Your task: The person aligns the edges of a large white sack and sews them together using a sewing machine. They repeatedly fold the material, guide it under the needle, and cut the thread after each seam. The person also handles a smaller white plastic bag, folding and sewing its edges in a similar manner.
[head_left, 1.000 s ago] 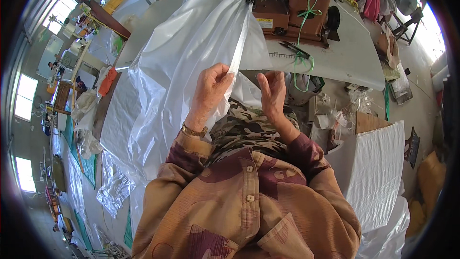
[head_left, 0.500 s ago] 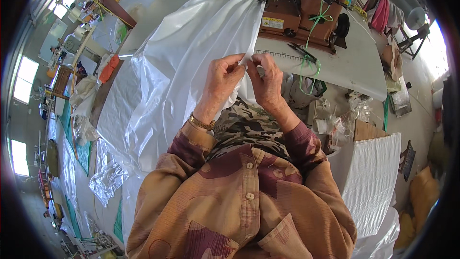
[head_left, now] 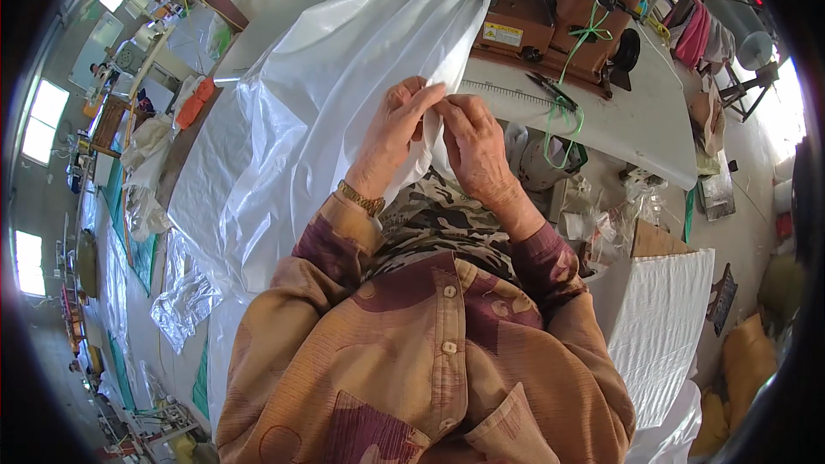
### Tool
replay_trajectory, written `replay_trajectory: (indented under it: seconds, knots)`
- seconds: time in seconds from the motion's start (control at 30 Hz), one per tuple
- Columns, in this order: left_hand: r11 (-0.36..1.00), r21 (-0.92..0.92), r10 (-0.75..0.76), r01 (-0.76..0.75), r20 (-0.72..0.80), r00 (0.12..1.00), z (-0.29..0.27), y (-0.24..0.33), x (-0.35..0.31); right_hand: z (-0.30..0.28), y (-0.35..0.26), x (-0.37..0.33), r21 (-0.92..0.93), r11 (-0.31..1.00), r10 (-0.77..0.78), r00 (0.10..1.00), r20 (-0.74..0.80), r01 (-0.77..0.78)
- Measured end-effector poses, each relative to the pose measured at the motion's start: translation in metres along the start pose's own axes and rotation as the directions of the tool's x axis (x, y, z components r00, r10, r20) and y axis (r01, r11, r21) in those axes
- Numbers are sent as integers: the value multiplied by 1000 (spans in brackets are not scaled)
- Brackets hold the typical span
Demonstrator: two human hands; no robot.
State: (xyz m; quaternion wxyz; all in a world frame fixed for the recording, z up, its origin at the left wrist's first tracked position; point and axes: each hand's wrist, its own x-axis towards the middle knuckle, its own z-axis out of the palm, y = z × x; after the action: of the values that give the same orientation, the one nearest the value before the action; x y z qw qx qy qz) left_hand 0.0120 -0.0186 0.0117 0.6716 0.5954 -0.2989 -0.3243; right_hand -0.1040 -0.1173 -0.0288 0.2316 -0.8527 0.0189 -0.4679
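A large white, shiny plastic sheet (head_left: 318, 77) lies in folds over the table and drapes toward my lap. Its right edge runs up to the needle area of a brown sewing machine (head_left: 559, 13). Both hands meet at that edge, below the machine. My left hand (head_left: 394, 129) is closed on the sheet, thumb and fingers pinching its edge. Close against it, my right hand (head_left: 475, 137) is curled, with its fingertips pressed together at the same edge. The bit of sheet between the fingertips is mostly hidden.
On the table (head_left: 636, 129), right of my hands, lie a ruler strip (head_left: 507, 93) and dark thread snips (head_left: 552, 91) with a green string (head_left: 563, 142). White folded fabric (head_left: 662, 326) hangs over a board at the lower right. An orange bundle (head_left: 196, 103) sits at the left.
My hands have shifted slightly on the sheet's edge, the left thumb now reaching across toward the right fingers. The whole view has moved a little; the sheet still runs to the machine.
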Motion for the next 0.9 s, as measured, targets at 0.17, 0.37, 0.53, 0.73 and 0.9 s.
replay_trajectory:
  seconds: [0.17, 0.37, 0.53, 0.73, 0.9]
  knots:
    - [935, 299, 228, -192, -91, 969, -13, -17, 20, 10, 26, -24, 387, 837, 429, 903, -29, -386]
    - [657, 667, 429, -351, 53, 902, -42, 21, 36, 98, 52, -103, -188, 765, 635, 770, 64, -616]
    - [688, 646, 378, -331, 70, 923, -32, 34, 32, 201, 69, -102, 181, 794, 531, 807, 256, -580]
    - [500, 764, 290, -408, 296, 910, -11, 76, 35, 247, 23, -9, 441, 786, 152, 828, 540, -433]
    - [-22, 754, 287, -657, 634, 718, 10, 125, 45, 186, 36, -32, 303, 841, 323, 865, 384, -448]
